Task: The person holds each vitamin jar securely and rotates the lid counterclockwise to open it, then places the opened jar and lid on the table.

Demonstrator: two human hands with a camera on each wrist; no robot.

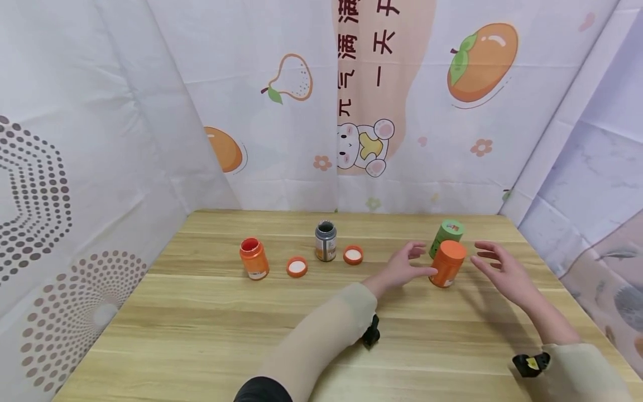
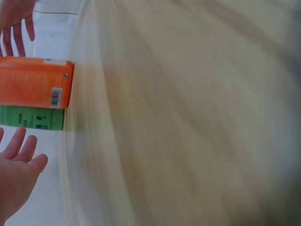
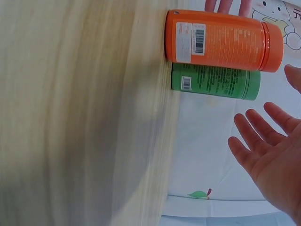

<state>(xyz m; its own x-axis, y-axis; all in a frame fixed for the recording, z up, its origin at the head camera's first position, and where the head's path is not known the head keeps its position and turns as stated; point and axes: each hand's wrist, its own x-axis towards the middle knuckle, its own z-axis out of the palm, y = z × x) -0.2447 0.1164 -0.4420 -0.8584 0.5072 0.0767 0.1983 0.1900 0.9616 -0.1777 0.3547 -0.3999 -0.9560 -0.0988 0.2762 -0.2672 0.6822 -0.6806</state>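
An orange bottle with its orange lid on stands upright at the right of the table, its barcode label showing in both wrist views. Just behind it is a green canister, also lidded and partly hidden by the orange one in the head view. My left hand is beside the orange bottle on its left, fingers spread and thumb tip right at its side. On the other side my right hand hovers with fingers apart, palm toward the bottle, holding nothing.
Farther left stand an open orange bottle and an open grey bottle. Two orange lids, one between those bottles and another right of the grey one, lie inside up. Printed curtains hang behind the wooden table.
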